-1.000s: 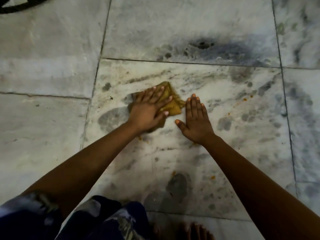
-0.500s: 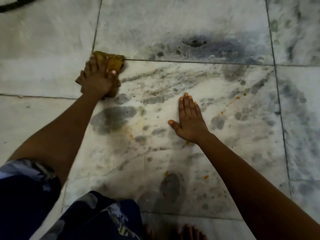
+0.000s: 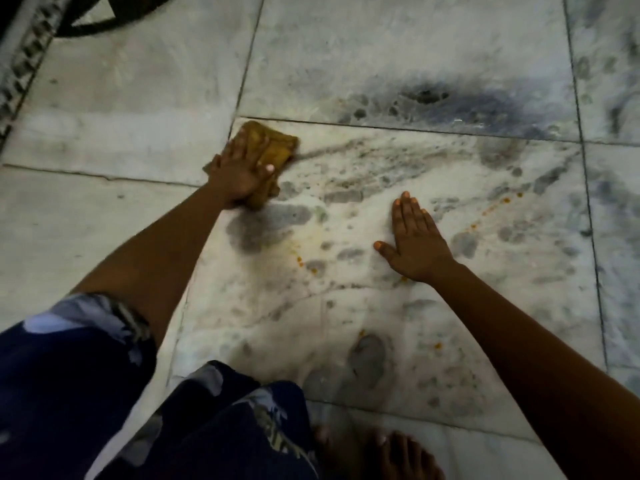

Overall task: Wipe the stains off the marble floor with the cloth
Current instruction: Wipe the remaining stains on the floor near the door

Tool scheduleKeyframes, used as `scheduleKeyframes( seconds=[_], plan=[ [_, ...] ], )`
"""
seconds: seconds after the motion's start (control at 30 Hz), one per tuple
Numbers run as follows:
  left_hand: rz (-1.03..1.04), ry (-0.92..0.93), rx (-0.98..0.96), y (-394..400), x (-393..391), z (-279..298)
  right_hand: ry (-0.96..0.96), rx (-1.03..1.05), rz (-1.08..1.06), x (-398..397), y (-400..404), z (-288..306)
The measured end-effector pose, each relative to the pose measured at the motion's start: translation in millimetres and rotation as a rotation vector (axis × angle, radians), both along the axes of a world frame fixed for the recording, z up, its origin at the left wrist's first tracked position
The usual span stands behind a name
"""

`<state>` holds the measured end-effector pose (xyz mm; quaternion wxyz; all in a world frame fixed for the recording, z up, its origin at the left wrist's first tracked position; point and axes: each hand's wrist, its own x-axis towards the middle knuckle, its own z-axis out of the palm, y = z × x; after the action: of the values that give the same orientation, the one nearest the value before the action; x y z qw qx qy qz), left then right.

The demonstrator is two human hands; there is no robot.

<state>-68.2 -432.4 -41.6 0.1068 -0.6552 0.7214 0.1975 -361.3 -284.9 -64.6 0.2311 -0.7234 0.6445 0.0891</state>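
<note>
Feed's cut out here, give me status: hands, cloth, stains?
Left hand presses cloth at tile corner. Right hand flat on floor, holding nothing. Orange specks unwiped beyond right hand. Nothing blocking.

Head view, steeply down, near marble floor [image 3: 398,306]
</note>
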Motion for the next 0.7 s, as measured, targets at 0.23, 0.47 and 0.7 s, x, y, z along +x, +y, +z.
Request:
scheduleKeyframes(
  seconds=[0.23, 0.47, 0.7],
  plan=[
    [-0.303, -0.075, -0.054, 130, -28, -14, -0.086, -0.097, -0.069, 21, 38, -5],
    [-0.429, 0.076, -0.107, 189, -10, -21, -0.031, -0.176, -0.062, 24, 46, -16],
    [-0.032, 0.037, 0.046, 53, -33, -10, -0.040, -0.151, -0.049, 21, 44, -18]
  ],
)
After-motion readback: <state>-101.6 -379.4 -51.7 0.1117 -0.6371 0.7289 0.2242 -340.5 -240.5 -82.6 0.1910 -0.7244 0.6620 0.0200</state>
